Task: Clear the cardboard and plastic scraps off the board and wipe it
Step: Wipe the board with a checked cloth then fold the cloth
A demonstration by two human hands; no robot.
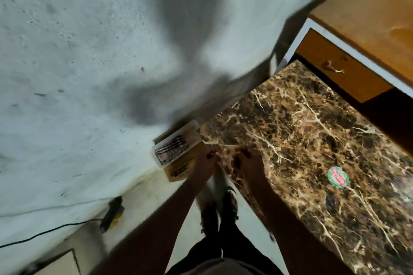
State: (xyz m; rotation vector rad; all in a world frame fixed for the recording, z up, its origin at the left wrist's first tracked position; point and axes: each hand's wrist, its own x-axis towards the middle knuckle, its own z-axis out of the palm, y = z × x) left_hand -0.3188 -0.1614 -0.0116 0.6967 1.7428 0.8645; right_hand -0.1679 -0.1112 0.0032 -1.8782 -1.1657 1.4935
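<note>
The brown marble-patterned board fills the right half of the view. Off its far-left corner, against the wall, lie a clear plastic scrap with dark stripes and a piece of brown cardboard partly under it. My left hand is just left of the board's edge, beside the cardboard, its fingertips at the edge. On the board's left edge sits my right hand, fingers bent with the tips on the surface. Motion blur hides whether either hand holds anything.
A round green and red sticker is on the board. A wooden desk with a drawer stands beyond it. The pale wall is at the left. A power strip with a cable lies on the floor near my feet.
</note>
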